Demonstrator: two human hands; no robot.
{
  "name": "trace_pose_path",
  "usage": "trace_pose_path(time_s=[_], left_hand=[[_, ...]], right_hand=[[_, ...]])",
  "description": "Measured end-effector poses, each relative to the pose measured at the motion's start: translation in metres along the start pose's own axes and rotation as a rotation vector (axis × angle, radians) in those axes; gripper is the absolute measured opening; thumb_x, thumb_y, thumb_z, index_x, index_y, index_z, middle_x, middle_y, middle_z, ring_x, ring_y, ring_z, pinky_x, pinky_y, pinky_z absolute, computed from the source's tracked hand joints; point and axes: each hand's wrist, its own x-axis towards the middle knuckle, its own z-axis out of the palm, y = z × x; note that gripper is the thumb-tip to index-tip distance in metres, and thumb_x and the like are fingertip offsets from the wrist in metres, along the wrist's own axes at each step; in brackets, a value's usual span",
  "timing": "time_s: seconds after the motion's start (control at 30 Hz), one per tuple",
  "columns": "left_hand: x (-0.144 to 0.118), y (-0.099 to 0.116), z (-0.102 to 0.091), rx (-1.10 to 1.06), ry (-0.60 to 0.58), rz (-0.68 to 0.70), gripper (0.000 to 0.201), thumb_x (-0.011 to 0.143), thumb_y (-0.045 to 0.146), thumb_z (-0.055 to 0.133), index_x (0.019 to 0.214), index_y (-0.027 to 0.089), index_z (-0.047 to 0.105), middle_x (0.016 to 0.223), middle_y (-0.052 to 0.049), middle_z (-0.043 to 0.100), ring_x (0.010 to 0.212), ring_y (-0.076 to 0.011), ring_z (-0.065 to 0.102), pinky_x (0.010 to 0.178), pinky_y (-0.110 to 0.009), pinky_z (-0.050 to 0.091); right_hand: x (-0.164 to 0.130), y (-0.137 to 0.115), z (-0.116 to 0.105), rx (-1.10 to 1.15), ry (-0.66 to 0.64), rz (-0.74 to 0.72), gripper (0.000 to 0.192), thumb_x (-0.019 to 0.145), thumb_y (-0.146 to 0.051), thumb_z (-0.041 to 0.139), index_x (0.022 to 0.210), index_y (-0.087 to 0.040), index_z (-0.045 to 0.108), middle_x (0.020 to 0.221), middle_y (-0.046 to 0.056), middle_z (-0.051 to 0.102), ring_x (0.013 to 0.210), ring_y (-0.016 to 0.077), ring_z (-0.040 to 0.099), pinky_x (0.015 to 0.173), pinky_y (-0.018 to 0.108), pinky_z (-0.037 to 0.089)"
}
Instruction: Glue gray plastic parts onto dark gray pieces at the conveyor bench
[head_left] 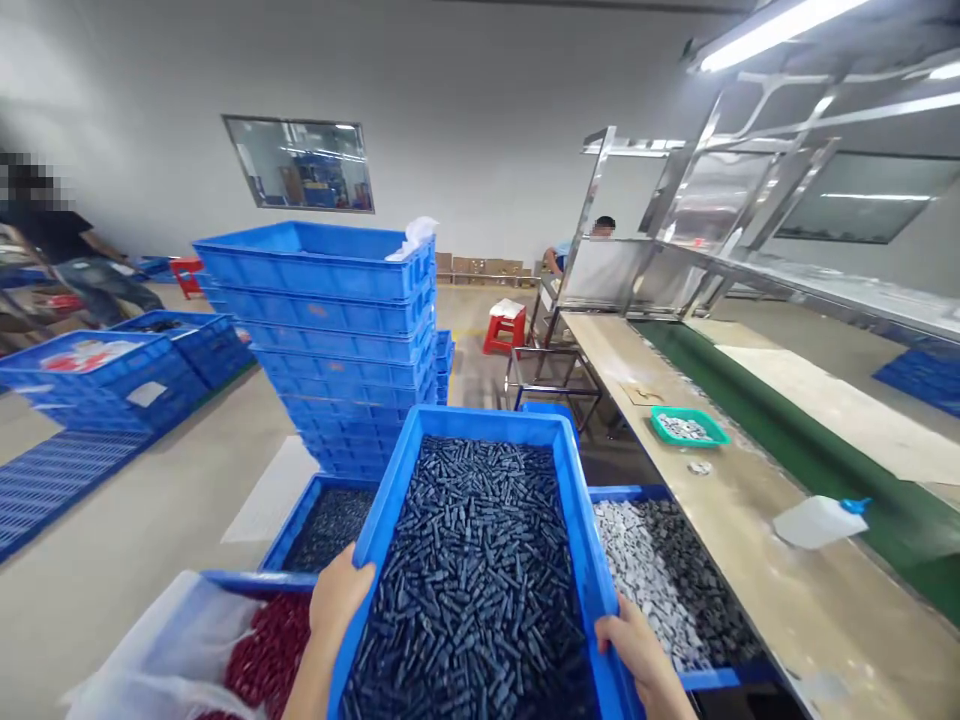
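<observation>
A blue plastic crate full of small dark elongated parts is held in front of me, between both hands. My left hand grips its left rim, the thumb on top and the other fingers hidden behind the wall. On the right side, my right hand is closed round the opposite wall with the thumb against it. Beneath and to the right is a blue crate of white and black pieces. At lower left, dark red parts lie in a crate lined with a white bag.
A tall stack of blue crates rises ahead on the left. A long workbench runs along the right, bearing a green basket and a white bottle. A red stool stands farther off. Two people are in the background.
</observation>
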Motion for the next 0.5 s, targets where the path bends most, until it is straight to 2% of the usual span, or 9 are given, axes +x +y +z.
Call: trace_pose_path(time_s=[0.1,0.2,0.37,0.5], left_hand=[[0.056,0.063,0.006,0.057,-0.048,-0.01,0.03,0.071,0.025,0.043,0.092,0.021,0.063,0.094,-0.014,0.07,0.094,-0.0342,0.064,0.074,-0.037,0.047],[0.124,0.117,0.014,0.11,-0.069,0.008,0.032,0.07,0.025,0.043,0.094,0.022,0.064,0.098,-0.015,0.07,0.094,-0.0362,0.064,0.07,-0.038,0.047],[0.268,0.209,0.035,0.163,-0.123,0.137,0.026,0.071,0.02,0.043,0.086,0.021,0.064,0.096,-0.013,0.071,0.096,-0.032,0.064,0.075,-0.034,0.047],[0.382,0.302,0.042,0.197,-0.161,0.189,0.028,0.076,0.023,0.041,0.09,0.02,0.065,0.096,-0.015,0.071,0.093,-0.034,0.065,0.072,-0.037,0.047]], right_hand=[[0.053,-0.013,-0.01,0.044,0.057,0.067,0.019,0.037,-0.017,0.04,0.054,-0.021,0.048,0.045,-0.003,0.042,0.047,0.0132,0.038,0.045,0.025,0.032],[0.118,-0.026,-0.008,0.084,0.092,0.132,0.014,0.038,-0.016,0.042,0.05,-0.021,0.046,0.043,-0.003,0.044,0.045,0.0133,0.039,0.045,0.025,0.032],[0.259,-0.058,0.014,0.178,0.158,0.213,0.013,0.037,-0.016,0.042,0.048,-0.022,0.044,0.041,-0.004,0.041,0.04,0.0125,0.036,0.041,0.024,0.029],[0.368,-0.096,0.033,0.266,0.222,0.204,0.01,0.035,-0.016,0.041,0.044,-0.021,0.041,0.04,-0.003,0.04,0.041,0.0114,0.034,0.041,0.023,0.028]])
